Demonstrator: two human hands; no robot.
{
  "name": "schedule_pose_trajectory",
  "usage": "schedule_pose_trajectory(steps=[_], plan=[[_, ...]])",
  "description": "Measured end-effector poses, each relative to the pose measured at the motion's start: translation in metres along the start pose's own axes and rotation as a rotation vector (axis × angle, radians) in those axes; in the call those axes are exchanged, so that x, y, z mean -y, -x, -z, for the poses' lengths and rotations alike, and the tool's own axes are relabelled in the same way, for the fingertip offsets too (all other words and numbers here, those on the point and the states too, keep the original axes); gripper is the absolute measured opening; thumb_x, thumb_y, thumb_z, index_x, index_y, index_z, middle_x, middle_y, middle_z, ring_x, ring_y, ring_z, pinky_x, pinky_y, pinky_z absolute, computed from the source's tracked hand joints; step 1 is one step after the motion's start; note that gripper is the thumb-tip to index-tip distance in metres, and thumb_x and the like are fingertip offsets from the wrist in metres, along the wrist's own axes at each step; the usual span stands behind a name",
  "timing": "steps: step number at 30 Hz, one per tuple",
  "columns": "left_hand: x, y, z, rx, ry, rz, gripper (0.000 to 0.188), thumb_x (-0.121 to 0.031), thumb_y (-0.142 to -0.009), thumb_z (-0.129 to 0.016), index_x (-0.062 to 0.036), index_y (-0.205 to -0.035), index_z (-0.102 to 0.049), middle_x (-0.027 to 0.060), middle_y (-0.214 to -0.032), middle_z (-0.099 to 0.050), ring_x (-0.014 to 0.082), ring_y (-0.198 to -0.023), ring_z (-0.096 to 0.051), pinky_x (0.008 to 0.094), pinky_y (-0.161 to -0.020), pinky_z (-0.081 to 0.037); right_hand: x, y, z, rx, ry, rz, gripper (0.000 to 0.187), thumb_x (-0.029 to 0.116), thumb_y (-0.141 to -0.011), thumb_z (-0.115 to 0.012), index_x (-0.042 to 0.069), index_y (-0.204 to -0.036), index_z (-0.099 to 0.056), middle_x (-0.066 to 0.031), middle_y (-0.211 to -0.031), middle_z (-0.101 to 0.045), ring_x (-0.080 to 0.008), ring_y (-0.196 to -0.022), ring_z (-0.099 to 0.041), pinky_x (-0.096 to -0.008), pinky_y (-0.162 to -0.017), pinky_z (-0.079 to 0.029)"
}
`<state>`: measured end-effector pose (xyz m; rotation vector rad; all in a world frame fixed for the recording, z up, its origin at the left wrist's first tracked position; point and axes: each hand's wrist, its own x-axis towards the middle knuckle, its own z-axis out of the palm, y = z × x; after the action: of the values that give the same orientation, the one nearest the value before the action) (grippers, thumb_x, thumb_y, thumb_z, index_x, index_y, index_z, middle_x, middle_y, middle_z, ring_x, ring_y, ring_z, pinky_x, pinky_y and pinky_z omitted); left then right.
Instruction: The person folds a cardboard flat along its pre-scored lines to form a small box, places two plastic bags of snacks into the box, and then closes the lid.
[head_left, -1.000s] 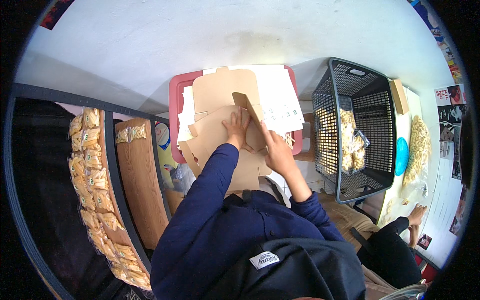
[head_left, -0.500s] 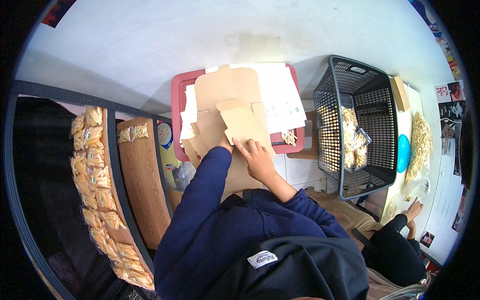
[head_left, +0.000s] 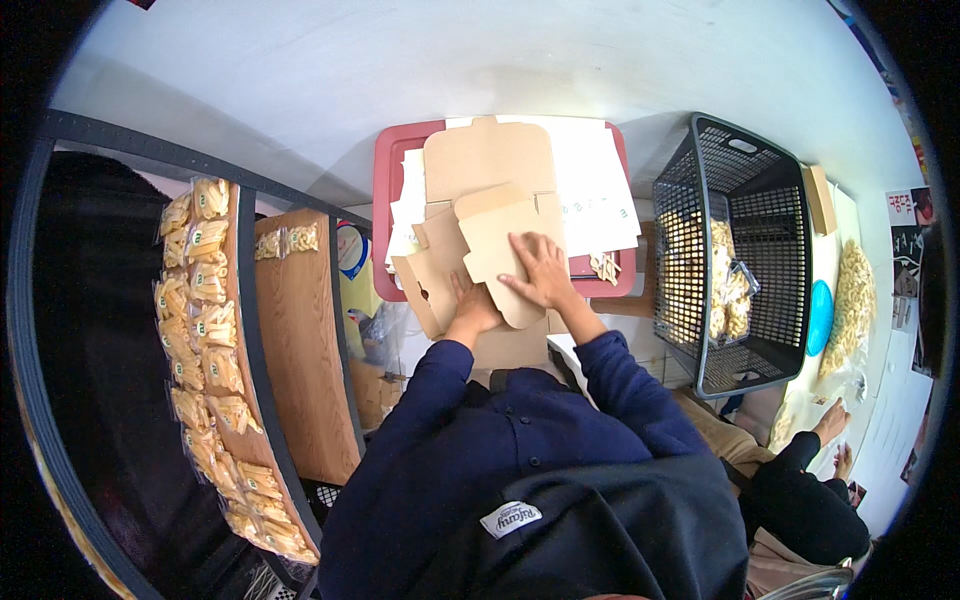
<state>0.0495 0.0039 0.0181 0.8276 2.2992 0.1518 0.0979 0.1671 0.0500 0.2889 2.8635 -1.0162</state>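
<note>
A flat-cut brown cardboard box (head_left: pixel 487 165), partly folded, lies over white paper sheets (head_left: pixel 597 190) on a red lid-like surface (head_left: pixel 393 170). One raised panel (head_left: pixel 500 225) slants across its middle. My right hand (head_left: pixel 543 272) rests on this panel, open, fingers spread. Beside the panel's lower left edge is my left hand (head_left: pixel 474 308), open against the cardboard; some of its fingers are hidden by the panel. Near the box's lower left corner, a side flap (head_left: pixel 428 290) with a small cut-out sticks out.
At left, a shelf rack (head_left: pixel 287 340) holds several small snack bags (head_left: pixel 208 280). A black plastic crate (head_left: pixel 755 250) with bagged snacks stands at right. Beyond it are a blue lid (head_left: pixel 820 318), a large snack bag (head_left: pixel 850 300) and another person's hand (head_left: pixel 830 422).
My right hand has gone from pointing at the panel's lower edge to lying flat on it. My left hand, mostly hidden before, now shows. The panel is more unfolded toward me.
</note>
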Motion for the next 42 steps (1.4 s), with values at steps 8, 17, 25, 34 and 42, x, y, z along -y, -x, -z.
schedule_pose_trajectory(steps=[8, 17, 25, 34, 42], plan=[[0.03, 0.005, -0.015, -0.443, 0.548, -0.104, 0.1, -0.03, -0.065, -0.073, -0.0095, -0.143, -0.014, 0.0196, -0.147, -0.014, 0.0358, -0.136, -0.013, 0.0494, -0.109, -0.014, -0.017, -0.017, -0.014, 0.009, 0.331, -0.096, 0.117, 0.082, -0.062, -0.048, 0.004, -0.143, -0.015, -0.0204, -0.149, -0.009, -0.0342, -0.138, -0.008, -0.057, -0.108, -0.007], [0.047, 0.002, -0.018, -0.577, 0.853, 0.015, 0.074, -0.015, -0.08, -0.059, 0.001, -0.14, -0.019, 0.0221, -0.144, -0.02, 0.035, -0.135, -0.019, 0.0406, -0.11, -0.018, -0.012, -0.019, -0.028, -0.073, 0.442, -0.114, 0.093, 0.068, -0.08, -0.04, 0.003, -0.142, -0.017, -0.0175, -0.149, -0.011, -0.0312, -0.138, -0.01, -0.0539, -0.108, -0.007], [0.031, 0.004, -0.015, -0.526, 0.541, -0.013, 0.086, -0.025, -0.08, -0.063, 0.006, -0.14, -0.01, 0.0256, -0.147, -0.008, 0.0367, -0.137, -0.008, 0.0427, -0.111, -0.012, -0.017, -0.019, -0.032, -0.071, 0.456, -0.08, 0.09, 0.065, -0.082, -0.04, 0.004, -0.143, -0.016, -0.0168, -0.149, -0.01, -0.031, -0.138, -0.01, -0.0527, -0.109, -0.007], [0.005, -0.004, 0.057, -0.379, 1.176, 0.164, 0.084, -0.025, -0.085, -0.06, 0.0052, -0.14, -0.003, 0.0256, -0.133, -0.035, 0.0331, -0.113, -0.05, 0.0404, -0.085, -0.049, 0.017, -0.016, 0.022, 0.06, 0.028, -0.162, 0.104, 0.067, -0.072, -0.055, 0.0, -0.141, -0.016, -0.0285, -0.145, -0.012, -0.0402, -0.135, -0.014, -0.0538, -0.107, -0.016], [-0.029, -0.022, 0.082, -0.231, 1.085, -0.271, 0.072, -0.038, -0.088, -0.053, -0.0055, -0.142, -0.018, 0.0203, -0.139, -0.034, 0.0309, -0.122, -0.042, 0.0468, -0.097, -0.037, 0.035, 0.027, 0.096, -0.216, -0.382, -0.214, 0.057, 0.006, -0.072, -0.06, 0.002, -0.127, -0.045, -0.0253, -0.109, -0.059, -0.0336, -0.092, -0.063, -0.036, -0.081, -0.05]])
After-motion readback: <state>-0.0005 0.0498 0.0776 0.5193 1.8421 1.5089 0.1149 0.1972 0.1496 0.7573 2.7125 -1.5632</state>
